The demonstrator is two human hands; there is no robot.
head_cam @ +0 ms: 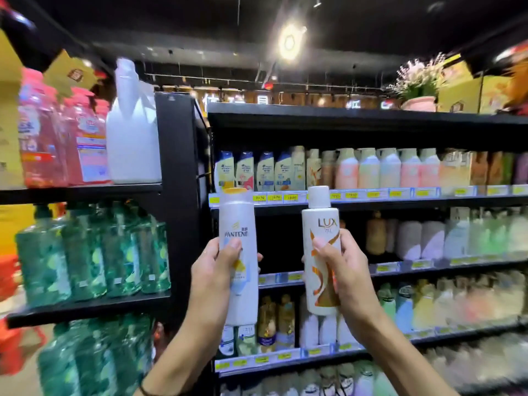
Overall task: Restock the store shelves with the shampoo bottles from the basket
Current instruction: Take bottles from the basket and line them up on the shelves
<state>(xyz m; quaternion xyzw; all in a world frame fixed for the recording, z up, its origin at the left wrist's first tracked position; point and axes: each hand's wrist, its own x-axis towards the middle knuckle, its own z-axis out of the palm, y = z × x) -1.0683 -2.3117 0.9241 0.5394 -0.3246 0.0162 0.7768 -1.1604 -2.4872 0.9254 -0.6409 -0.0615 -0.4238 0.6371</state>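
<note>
Two bottles are up at once, one in each hand, both upright with labels facing the camera. The left hand (213,271) grips a white Pantene bottle (237,215) with a yellow cap: the thumb lies across its front and the fingers curl round behind, their tips showing at the bottle's right edge. A dark band sits on that wrist (146,390). The right hand (341,271) grips a white Lux bottle (320,212) with orange swirls in the same way, thumb pressed to the label and fingers wrapped out of sight. The two bottles are near each other but apart, held in front of the shelving rather than on it. The basket is not in view.

Behind them stands the black shelf unit (400,199) with yellow price tags along each rail. Directly past the bottles, the second tier has a dark gap (281,241) (the only bare stretch in sight). The tier above is packed with shampoo bottles (257,170), and the tier below holds gold bottles (275,321) and white bottles (317,330).

To my eye this is the placing step: stock is in hand and a slot is being chosen. The next move calls for matching each brand to its own row, then reaching forward and setting the bottle upright, label out, without knocking its neighbours.

Off to the left another rack holds green bottles (85,252), pink bottles (57,138) and a white jug (133,130). A potted plant (418,91) tops the unit.
</note>
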